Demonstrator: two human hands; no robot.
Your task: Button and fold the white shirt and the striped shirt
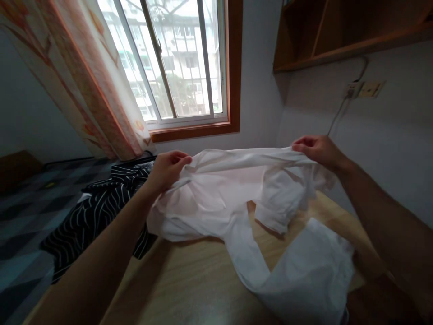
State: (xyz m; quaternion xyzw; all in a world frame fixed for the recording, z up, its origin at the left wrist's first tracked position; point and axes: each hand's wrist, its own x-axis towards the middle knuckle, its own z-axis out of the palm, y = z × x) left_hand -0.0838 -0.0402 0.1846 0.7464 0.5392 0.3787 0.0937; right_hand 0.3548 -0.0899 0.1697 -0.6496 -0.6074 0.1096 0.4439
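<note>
Above the wooden table (203, 280), both forearms reach forward. Left hand (167, 169), at 9 o'clock of the white garment (230, 198), pinches its upper edge; right hand (318, 151), at 3 o'clock, grips the same edge. Garment: long axis stretched left to right, lower folds trailing toward 5 o'clock (resting on the table). Striped dark cloth (91, 216) at 8 o'clock.

A black striped garment (91, 216) lies at the wooden table's (189, 280) edge, beneath the curtain (84, 76).
</note>
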